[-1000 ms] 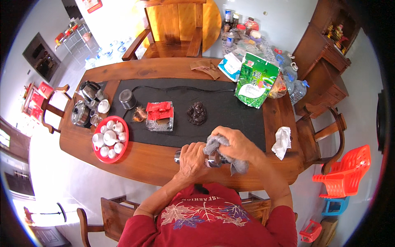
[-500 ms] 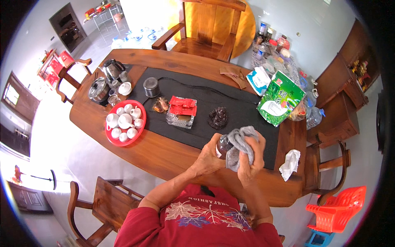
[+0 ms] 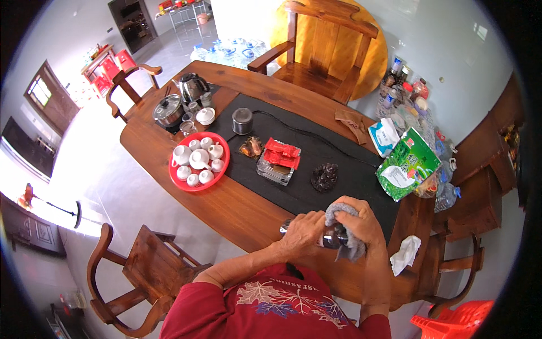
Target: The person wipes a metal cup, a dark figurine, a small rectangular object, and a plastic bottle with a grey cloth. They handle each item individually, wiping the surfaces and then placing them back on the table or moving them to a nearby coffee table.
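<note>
Over the near edge of the table, my left hand (image 3: 303,234) is wrapped around a dark, glassy jar (image 3: 332,237) lying on its side. A shiny, pale end of it sticks out on the far side of that hand. My right hand (image 3: 363,221) grips a grey cloth (image 3: 354,247) and presses it against the jar's right end. The fingers and cloth hide much of the jar, so its exact kind is unclear. Just beyond the hands sits a dark lumpy ornament (image 3: 324,178) on the black table inlay (image 3: 299,199).
On the table are a red tray (image 3: 226,169) of white teaware, a glass ashtray (image 3: 275,175) with red packets, a metal canister (image 3: 242,121), a kettle (image 3: 193,87), a pot (image 3: 167,111), a green bag (image 3: 407,164) and a crumpled tissue (image 3: 405,255). Wooden chairs (image 3: 149,268) stand around.
The jar has tipped from a slant to lying sideways, and my left hand now covers its middle. The cloth has moved to its right end. The whole view has shifted and turned.
</note>
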The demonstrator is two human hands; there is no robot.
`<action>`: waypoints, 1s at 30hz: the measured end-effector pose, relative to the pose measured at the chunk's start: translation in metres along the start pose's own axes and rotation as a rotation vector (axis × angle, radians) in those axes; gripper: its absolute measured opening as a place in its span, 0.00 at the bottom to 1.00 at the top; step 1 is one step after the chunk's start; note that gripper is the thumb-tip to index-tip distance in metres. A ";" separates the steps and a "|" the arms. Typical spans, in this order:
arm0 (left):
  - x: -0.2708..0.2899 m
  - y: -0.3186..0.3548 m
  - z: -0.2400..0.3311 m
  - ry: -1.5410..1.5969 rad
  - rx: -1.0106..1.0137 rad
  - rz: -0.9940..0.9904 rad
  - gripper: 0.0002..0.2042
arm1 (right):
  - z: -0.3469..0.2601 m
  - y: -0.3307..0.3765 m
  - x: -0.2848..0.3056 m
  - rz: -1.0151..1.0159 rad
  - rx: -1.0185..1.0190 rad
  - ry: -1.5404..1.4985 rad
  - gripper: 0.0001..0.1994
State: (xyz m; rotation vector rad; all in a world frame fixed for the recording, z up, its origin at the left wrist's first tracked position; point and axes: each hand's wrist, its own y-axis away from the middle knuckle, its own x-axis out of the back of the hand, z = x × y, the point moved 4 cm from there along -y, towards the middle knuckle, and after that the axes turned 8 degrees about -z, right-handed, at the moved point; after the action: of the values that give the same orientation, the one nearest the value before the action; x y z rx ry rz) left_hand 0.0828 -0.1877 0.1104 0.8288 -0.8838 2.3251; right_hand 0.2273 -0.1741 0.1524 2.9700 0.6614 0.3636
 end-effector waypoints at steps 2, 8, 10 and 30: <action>0.000 0.002 -0.001 0.158 0.118 -0.059 0.25 | 0.003 -0.009 -0.004 -0.014 0.021 -0.338 0.07; 0.007 -0.009 -0.015 0.871 0.463 -0.072 0.27 | 0.034 -0.009 -0.022 0.480 0.289 -0.596 0.16; 0.008 -0.013 -0.021 0.938 0.371 0.038 0.27 | 0.040 -0.009 -0.032 0.469 0.392 -0.520 0.21; 0.037 -0.037 0.015 0.862 0.303 0.489 0.41 | 0.069 0.005 -0.052 0.484 0.508 -0.887 0.35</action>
State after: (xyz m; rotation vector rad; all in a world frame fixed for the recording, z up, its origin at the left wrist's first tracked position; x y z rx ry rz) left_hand 0.0867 -0.1655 0.1599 -0.3716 -0.3645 2.8683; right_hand 0.2002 -0.2026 0.0746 3.1951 -0.0962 -1.2070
